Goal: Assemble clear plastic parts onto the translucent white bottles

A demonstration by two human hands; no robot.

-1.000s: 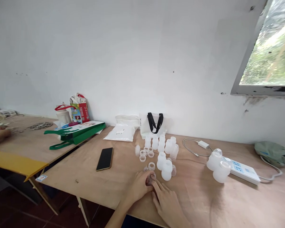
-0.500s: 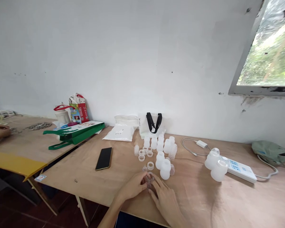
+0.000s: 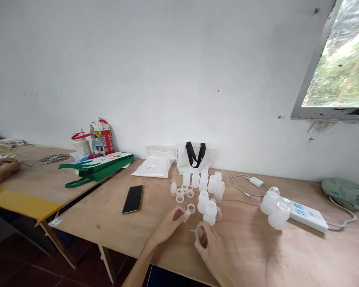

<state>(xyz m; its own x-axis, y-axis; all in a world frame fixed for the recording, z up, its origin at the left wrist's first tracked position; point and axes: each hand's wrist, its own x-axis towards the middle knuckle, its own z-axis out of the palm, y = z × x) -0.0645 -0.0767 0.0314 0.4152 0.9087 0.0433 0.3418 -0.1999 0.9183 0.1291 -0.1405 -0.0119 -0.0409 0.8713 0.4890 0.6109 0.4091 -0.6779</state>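
My right hand is closed around a clear baby bottle nipple, its narrow tip pointing left. My left hand has its thumb and fingers pinched together at the near side of a translucent ring on the table. Something pale shows at those fingertips, too small to make out. Just beyond my right hand stand frosted white bottles, with a clear cap beside them. Several more rings lie farther back, near a stack of nipples.
A phone lies to the left. Two capped bottles stand by a power strip on the right. White packages and a black-handled bag are by the wall. Another person's hand rests on the left table.
My hands have come apart from where they met around the clear nipple. It now stays in my right hand, while my left hand has moved slightly away toward the single ring.
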